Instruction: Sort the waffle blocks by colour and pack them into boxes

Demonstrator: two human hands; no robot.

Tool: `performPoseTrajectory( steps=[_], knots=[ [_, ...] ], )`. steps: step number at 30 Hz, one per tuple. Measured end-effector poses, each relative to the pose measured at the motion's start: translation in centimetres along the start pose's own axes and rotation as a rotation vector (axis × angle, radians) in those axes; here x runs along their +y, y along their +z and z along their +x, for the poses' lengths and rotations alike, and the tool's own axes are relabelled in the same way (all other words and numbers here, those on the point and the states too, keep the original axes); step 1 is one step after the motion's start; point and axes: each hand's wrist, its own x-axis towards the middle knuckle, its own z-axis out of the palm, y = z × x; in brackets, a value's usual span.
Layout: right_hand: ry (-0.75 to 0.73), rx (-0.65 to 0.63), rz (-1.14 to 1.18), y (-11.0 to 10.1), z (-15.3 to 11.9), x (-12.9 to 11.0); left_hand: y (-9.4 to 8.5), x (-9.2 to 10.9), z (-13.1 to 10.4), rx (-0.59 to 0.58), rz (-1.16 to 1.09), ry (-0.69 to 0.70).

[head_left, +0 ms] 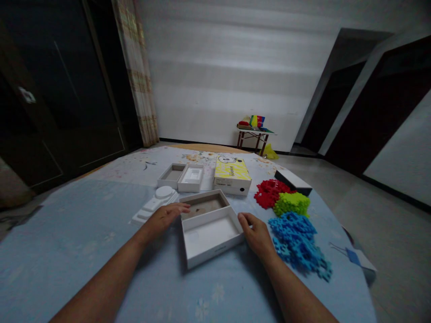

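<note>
An open white box [212, 235] lies on the blue floral tablecloth, with a second open box [207, 202], greyish inside, right behind it. My left hand [164, 217] is at the left side of these two boxes, fingers extended over the left edge of the rear one. At the right end of the white box is my right hand [256, 232], its fingers curled against the box's corner. Whether it grips the wall is hard to make out. Blue interlocking pieces [299, 242] lie just right of my right hand, with lime green pieces [292, 204] and red pieces [271, 192] behind them.
White moulded parts [156, 204] lie to the left. Farther back are a small grey-lined box [173, 175], a small white box [190, 178] and a yellow-and-white carton [232, 175]. A black-and-white box [292, 181] stands at the right edge of the tablecloth [151, 287].
</note>
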Motion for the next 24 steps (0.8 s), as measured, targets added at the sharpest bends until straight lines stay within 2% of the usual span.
performPoseTrajectory(
  steps=[8, 15, 21, 24],
  knots=[
    [-0.009, 0.007, -0.009, -0.2, 0.0, 0.1, 0.1, -0.1, 0.0, 0.110, 0.088, 0.004],
    [-0.037, 0.017, -0.023, -0.4, -0.3, -0.2, 0.9, -0.9, 0.1, 0.061, 0.268, 0.098],
    [-0.064, 0.030, -0.041, -0.9, -0.5, -0.6, 1.2, -0.9, 0.2, 0.016, 0.335, 0.039],
    [-0.057, 0.023, -0.033, -0.9, -0.6, -0.6, 1.2, -0.7, 0.2, 0.030, 0.350, 0.010]
  ],
)
